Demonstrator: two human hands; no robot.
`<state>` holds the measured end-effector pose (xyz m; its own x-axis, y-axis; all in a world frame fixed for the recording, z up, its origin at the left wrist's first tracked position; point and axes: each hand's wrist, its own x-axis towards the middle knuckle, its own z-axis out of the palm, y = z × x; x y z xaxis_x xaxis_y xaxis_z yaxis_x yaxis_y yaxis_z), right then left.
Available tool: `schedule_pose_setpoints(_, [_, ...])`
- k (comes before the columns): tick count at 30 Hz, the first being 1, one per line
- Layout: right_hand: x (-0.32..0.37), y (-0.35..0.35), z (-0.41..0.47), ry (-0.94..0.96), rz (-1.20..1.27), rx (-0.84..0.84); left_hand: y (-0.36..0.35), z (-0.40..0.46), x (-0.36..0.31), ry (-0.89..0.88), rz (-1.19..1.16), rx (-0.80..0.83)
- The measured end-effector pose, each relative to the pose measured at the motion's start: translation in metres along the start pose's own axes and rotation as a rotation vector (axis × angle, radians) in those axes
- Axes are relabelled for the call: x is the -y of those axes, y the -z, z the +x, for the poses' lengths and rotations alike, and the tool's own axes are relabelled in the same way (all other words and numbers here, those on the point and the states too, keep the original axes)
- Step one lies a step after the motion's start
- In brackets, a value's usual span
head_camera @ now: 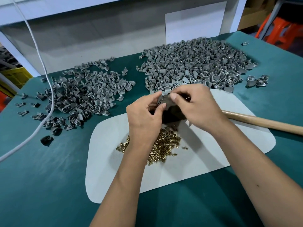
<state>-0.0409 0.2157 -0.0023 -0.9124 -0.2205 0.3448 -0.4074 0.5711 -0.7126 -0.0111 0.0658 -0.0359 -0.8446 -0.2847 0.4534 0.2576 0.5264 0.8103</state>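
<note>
The small grey part [162, 100] sits between both hands above the white mat [205, 161]. The left hand [146, 115] pinches it from eight o'clock, the right hand [196, 107] from three o'clock. Brass pins [164, 145] wait at six o'clock. Best to hold it steady and push straight.

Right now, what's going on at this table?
A person is working with both bare hands over a white mat. The left hand and right hand pinch one small grey plastic part between them, above a loose pile of brass pins. Two heaps of similar grey parts lie behind on the green table, and a wooden handle rests to the right.
</note>
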Motion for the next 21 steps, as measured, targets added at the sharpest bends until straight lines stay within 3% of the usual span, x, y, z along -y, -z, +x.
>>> schedule_pose_setpoints(4, [-0.023,0.033,0.005,-0.128,-0.26,-0.018,0.003,0.002,0.0,0.01,0.074,0.054])
schedule_pose_setpoints(8, [-0.046,0.055,0.005,-0.303,-0.689,0.251,0.007,0.006,0.007,-0.039,0.21,0.1])
schedule_pose_setpoints(15, [-0.051,0.059,0.004,-0.265,-0.642,0.377,0.012,0.011,0.015,0.042,0.132,0.109])
schedule_pose_setpoints(21, [-0.029,0.065,0.011,-0.173,-0.402,0.164,0.011,0.015,0.017,0.101,0.06,0.118])
